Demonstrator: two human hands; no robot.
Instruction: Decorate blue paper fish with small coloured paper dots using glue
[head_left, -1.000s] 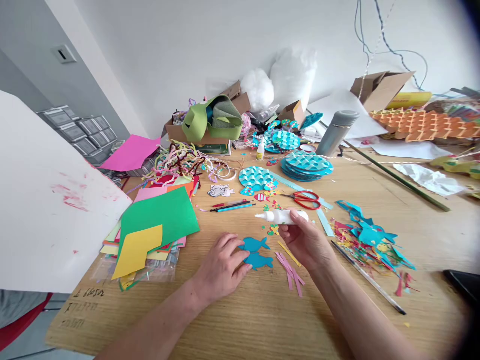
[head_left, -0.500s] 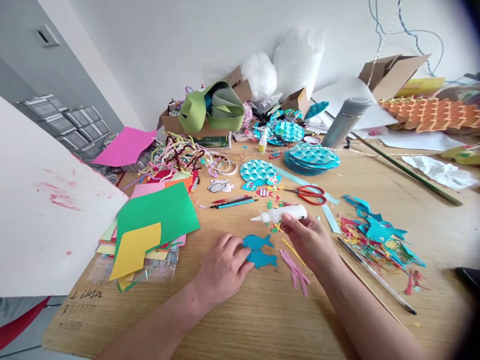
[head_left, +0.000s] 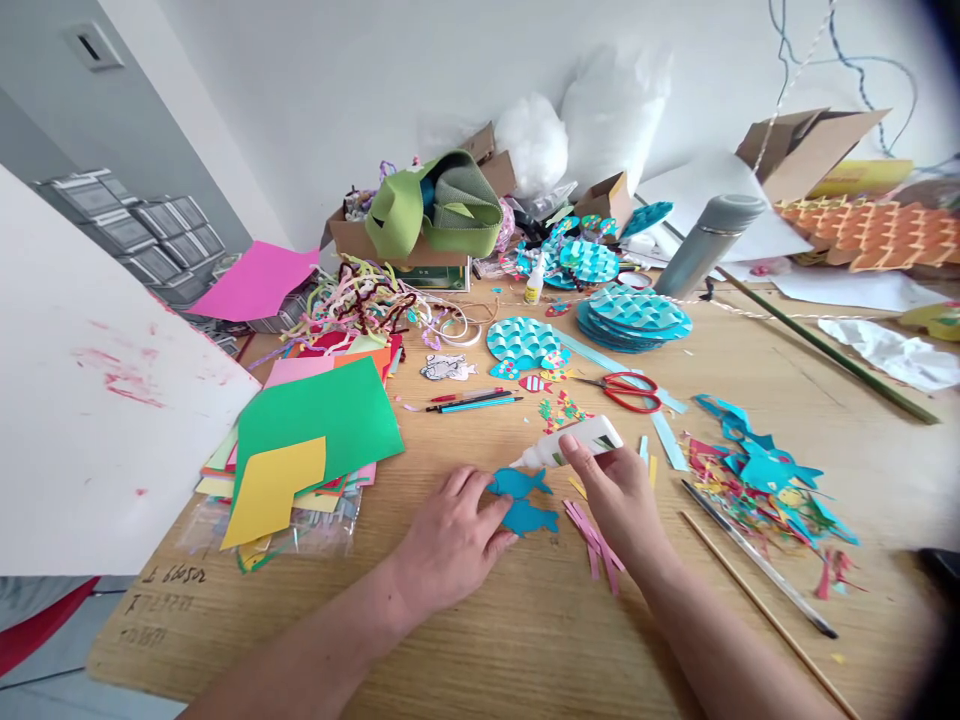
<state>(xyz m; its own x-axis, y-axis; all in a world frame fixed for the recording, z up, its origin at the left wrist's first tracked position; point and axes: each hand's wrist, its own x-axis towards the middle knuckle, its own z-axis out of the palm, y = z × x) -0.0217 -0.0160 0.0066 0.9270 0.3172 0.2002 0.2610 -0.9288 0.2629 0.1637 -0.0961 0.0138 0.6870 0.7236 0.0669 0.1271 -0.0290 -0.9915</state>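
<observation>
- Bottle (head_left: 589,438), white: I have it gripped in my right hand (head_left: 626,495), tilted, nozzle (head_left: 529,458) down at the upper blue fish (head_left: 519,483); contact I cannot confirm.
- Left hand (head_left: 459,538): fingers loosely spread, resting at the left ends of upper and lower blue fish (head_left: 531,518), nearer the table's (head_left: 480,650) near edge than its far edge.
- Pink strips (head_left: 592,542): just beside my right hand.
- Red-handled scissors (head_left: 631,391): beyond the bottle, toward the far edge.

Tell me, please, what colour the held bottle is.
The bottle is mainly white, best seen in the head view.
</observation>
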